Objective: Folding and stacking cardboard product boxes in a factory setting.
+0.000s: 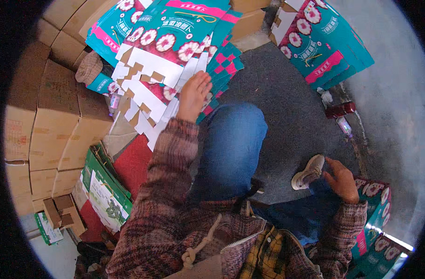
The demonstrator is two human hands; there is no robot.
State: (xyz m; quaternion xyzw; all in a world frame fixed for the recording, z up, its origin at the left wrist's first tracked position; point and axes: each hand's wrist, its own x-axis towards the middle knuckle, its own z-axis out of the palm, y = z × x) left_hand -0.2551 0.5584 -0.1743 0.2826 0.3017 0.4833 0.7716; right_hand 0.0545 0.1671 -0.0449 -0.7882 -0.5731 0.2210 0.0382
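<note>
My left hand (194, 95) lies with its fingers stretched out at the edge of a fanned pile of flat printed cartons (177, 28), teal and pink with white flaps. It looks to rest against the white flaps (149, 65). Over my bent right leg, near my beige shoe (308, 172), hovers my right hand (341, 179); its fingers are apart and nothing shows in them. Close to the right forearm stand teal printed boxes (373, 204), partly hidden by the sleeve.
Stacked brown cardboard boxes (54, 111) line the left side. Green-and-white flat cartons (105, 195) lean beside a red mat (133, 162). More teal cartons (322, 42) lie at the far right. Tape rolls or a dark red tool (340, 110) sit on the floor near the grey mat (287, 93).
</note>
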